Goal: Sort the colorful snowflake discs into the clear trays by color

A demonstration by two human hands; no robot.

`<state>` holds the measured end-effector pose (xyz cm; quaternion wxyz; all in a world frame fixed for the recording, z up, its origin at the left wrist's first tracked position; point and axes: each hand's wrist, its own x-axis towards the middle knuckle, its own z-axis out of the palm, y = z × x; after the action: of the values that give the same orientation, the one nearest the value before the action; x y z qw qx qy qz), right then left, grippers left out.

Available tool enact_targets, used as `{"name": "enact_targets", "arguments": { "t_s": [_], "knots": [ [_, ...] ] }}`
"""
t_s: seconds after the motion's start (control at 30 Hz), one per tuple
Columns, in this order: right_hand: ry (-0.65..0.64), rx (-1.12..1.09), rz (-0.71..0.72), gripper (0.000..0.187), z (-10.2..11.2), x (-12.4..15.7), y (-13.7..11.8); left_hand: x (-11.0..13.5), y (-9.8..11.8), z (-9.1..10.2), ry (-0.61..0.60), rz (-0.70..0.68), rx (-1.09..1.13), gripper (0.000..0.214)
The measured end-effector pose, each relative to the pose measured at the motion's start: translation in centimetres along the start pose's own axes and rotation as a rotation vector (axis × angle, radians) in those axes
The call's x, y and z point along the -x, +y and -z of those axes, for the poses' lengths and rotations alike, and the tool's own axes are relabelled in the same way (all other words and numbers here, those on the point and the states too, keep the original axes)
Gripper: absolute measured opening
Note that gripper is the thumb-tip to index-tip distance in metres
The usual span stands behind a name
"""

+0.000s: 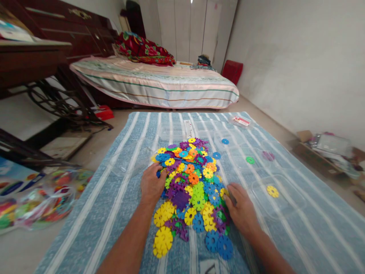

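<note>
A pile of colourful plastic gear-shaped discs lies on a blue striped cloth on the floor. My left hand rests palm down on the pile's left edge, fingers curled among the discs. On the right edge of the pile sits my right hand, fingers bent and touching discs. Single discs lie apart on the cloth: a yellow disc, a green disc, a purple disc and a blue disc. They seem to sit in clear plastic containers.
A bag of more colourful pieces lies at the left. A bed stands beyond the cloth, a dark sewing-machine table at the left, a cardboard box with clutter at the right wall.
</note>
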<state>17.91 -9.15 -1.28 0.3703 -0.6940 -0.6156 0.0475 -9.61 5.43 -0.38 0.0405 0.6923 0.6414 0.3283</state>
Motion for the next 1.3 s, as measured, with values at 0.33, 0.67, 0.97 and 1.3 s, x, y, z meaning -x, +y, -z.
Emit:
{"name": "enact_targets", "arguments": {
  "t_s": [0.33,0.67,0.97,1.3],
  "knots": [
    [-0.146,0.065,-0.011,0.012,0.8,-1.6,-1.6,0.0,0.0,0.0,-0.007,-0.01,-0.012,0.025],
    [-0.077,-0.206,-0.006,0.015,3.9,-1.7,-4.2,0.0,0.4,0.1,-0.031,0.012,-0.004,0.024],
    [0.27,0.301,0.185,0.018,9.7,-1.0,-1.2,0.0,0.7,0.4,-0.049,0.003,0.001,0.021],
    [-0.191,0.205,0.34,0.019,1.2,2.8,-6.5,0.1,0.6,0.3,-0.047,0.002,-0.001,0.02]
  ]
}}
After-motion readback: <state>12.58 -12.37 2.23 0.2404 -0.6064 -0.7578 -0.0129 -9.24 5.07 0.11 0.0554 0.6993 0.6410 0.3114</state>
